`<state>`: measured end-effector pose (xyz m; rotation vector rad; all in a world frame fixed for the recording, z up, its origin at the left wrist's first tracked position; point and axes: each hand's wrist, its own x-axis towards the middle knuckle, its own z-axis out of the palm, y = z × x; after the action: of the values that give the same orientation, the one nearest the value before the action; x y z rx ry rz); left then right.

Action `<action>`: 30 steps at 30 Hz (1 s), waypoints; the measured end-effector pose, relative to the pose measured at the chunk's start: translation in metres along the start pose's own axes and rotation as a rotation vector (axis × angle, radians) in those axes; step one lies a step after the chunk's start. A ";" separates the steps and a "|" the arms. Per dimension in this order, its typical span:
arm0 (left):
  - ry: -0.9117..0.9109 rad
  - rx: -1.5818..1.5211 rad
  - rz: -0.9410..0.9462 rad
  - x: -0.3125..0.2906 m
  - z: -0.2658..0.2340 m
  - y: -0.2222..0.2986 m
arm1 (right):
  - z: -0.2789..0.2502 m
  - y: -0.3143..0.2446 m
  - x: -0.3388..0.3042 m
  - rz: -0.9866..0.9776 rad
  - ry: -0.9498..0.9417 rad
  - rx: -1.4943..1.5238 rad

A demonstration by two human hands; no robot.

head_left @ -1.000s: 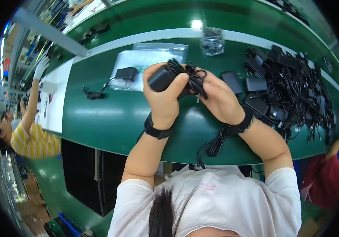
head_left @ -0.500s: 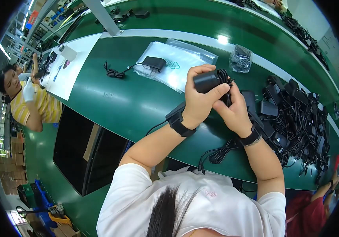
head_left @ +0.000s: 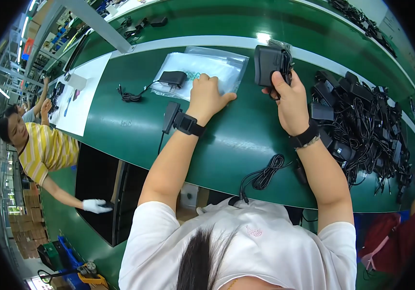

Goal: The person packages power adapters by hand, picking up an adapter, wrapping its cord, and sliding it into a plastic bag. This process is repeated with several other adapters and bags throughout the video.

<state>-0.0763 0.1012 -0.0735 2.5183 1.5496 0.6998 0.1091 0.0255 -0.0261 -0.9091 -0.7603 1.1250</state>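
My right hand (head_left: 289,94) is raised over the green table (head_left: 120,121) and grips a black power adapter (head_left: 268,63) with its cable wound around it. My left hand (head_left: 208,94) reaches forward and presses its fingers on a stack of clear plastic bags (head_left: 207,67). Another black adapter (head_left: 171,78) with a loose cable lies on the left part of those bags. Both wrists wear black bands.
A big heap of black adapters and cables (head_left: 362,121) lies at the right. A coiled black cable (head_left: 264,176) rests near the table's front edge. A small black cable bundle (head_left: 130,95) lies left of the bags. A person in a yellow striped shirt (head_left: 43,150) works at the left by a white sheet (head_left: 84,96).
My hands have come apart: the left let go of the adapter and went forward onto the plastic bags, while the right kept the wound adapter and lifted it.
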 end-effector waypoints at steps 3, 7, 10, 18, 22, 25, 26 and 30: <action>-0.107 0.037 -0.095 0.010 -0.002 -0.005 | -0.001 0.000 -0.004 0.010 -0.031 -0.035; -0.206 0.022 -0.093 0.026 -0.008 -0.006 | -0.005 -0.003 -0.002 0.016 -0.021 -0.016; -0.237 -0.092 -0.134 0.029 -0.017 -0.021 | -0.003 -0.003 -0.004 0.009 -0.005 -0.003; -0.287 -0.650 -0.540 0.029 -0.049 -0.032 | -0.003 -0.002 -0.003 0.007 -0.014 0.007; -0.199 -0.807 -0.510 0.028 -0.048 -0.023 | -0.008 -0.002 -0.003 0.060 -0.034 -0.006; -0.183 -0.576 -0.267 0.015 -0.044 0.026 | -0.007 -0.010 -0.006 0.159 -0.082 0.168; -0.170 -0.518 -0.198 0.010 -0.038 0.040 | -0.008 -0.012 -0.005 0.211 -0.136 0.292; -0.004 -0.509 -0.006 -0.011 -0.014 0.064 | -0.007 -0.014 0.000 0.299 -0.122 0.271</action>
<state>-0.0338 0.0591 -0.0438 2.1315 1.1850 0.9452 0.1207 0.0214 -0.0167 -0.7436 -0.5627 1.5184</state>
